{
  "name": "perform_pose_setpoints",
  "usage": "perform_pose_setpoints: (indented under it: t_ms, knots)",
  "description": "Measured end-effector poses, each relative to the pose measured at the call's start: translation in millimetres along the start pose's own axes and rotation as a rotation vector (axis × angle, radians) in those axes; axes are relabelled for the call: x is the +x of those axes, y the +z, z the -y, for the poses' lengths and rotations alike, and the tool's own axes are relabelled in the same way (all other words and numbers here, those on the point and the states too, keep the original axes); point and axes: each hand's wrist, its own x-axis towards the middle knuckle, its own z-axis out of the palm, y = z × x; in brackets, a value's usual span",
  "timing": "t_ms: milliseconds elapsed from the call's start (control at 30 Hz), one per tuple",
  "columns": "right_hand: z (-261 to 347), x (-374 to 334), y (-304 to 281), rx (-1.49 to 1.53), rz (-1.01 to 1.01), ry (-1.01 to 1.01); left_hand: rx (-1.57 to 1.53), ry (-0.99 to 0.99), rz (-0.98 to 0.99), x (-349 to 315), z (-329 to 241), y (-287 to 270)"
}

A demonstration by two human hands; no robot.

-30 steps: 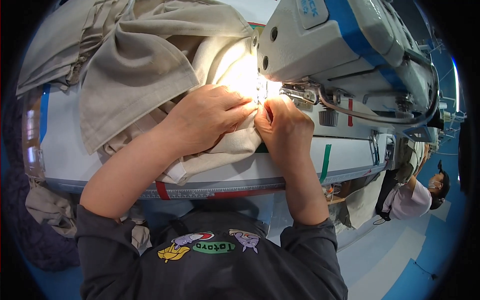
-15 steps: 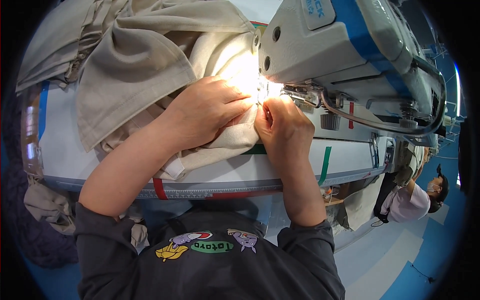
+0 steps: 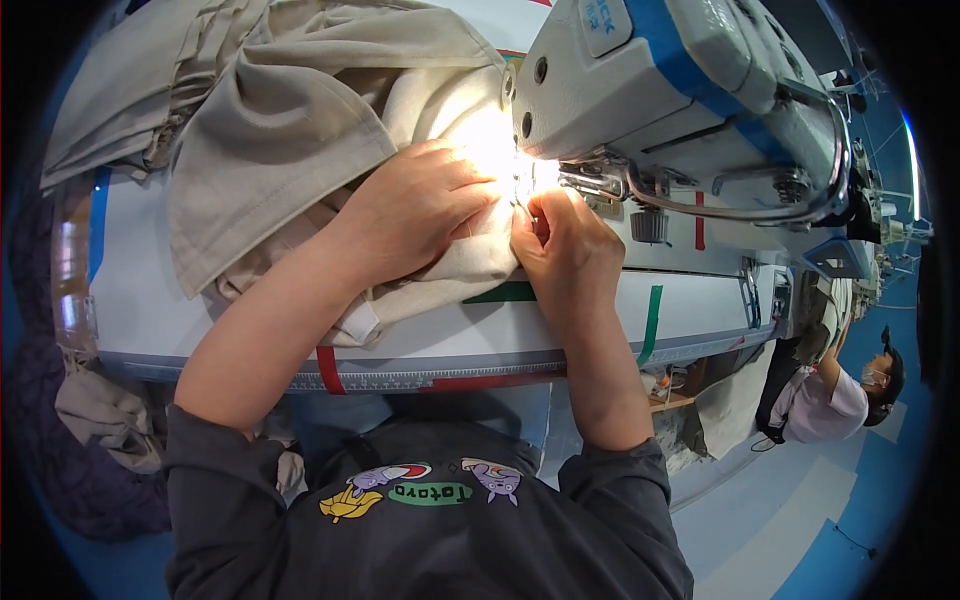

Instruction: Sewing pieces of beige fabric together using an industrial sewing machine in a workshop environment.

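Note:
A beige cloth garment (image 3: 270, 150) lies bunched on the sewing machine's bed, one broad flap folded over toward the left. My left hand (image 3: 425, 210) rests on it just left of the needle area, fingers bent and thumb pressed against the cloth. Right beside the presser foot, my right hand (image 3: 572, 235) pinches the garment's edge between thumb and curled fingers. The white and blue sewing machine (image 3: 600, 95) stands above and to the right of both hands. Its bright lamp washes out the needle, the seam and some fingertips.
More beige cloth pieces (image 3: 130, 90) are stacked at the far left. A curved metal rod (image 3: 740, 213) juts from the machine. Along the near edge of the white table (image 3: 600, 310) runs a measuring tape (image 3: 400, 376). At the right, a co-worker (image 3: 825, 400) handles cloth.
The whole view has shifted slightly, with the machine head appearing a little farther left. Both hands keep nearly the same hold on the garment beside the presser foot.

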Motion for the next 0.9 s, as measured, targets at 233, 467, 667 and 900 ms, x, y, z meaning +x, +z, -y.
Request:
perform_pose_setpoints:
  t_ms: [233, 467, 667, 900]
  knots:
    - [-3.1, 0.1, 2.0, -0.022, 0.008, 0.008, 0.053, -0.005, -0.011, 8.0, 7.7, 2.4]
    - [0.2, -1.0, 1.5, 0.032, 0.008, 0.008, 0.058, -0.01, -0.038, 5.2, 10.6, 1.3]
    - [9.2, 9.1, -8.1, 0.314, 0.111, -0.305, 0.274, -0.012, -0.206, 1.6, 10.9, -34.2]
    - [3.3, 2.1, -7.8, 0.819, 0.596, -0.189, 0.409, 0.296, -0.043, -29.9, -47.1, -119.5]
